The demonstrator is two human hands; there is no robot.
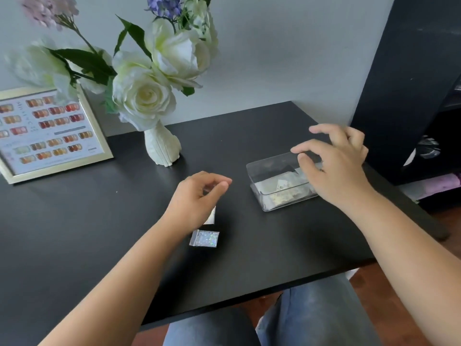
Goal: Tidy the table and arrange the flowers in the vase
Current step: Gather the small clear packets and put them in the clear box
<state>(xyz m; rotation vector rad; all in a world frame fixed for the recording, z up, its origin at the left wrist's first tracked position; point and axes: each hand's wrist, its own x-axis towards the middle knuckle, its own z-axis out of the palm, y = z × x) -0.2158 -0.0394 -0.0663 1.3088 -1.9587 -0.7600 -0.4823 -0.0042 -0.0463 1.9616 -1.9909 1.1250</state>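
Pinching one glitter packet [210, 216] in left hand [197, 198] fingers, w/ right hand [335, 166] spread loose over clear box [274, 196]: drop it in, then fetch second packet [204, 238] off counter [99, 233] (flowers [149, 78] sit in vase [163, 147]).

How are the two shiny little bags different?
One little bag lies flat on the table, fully in view, with nothing touching it. The other little bag is pinched in the left hand, hanging and mostly hidden. Both look small, clear and glittery.
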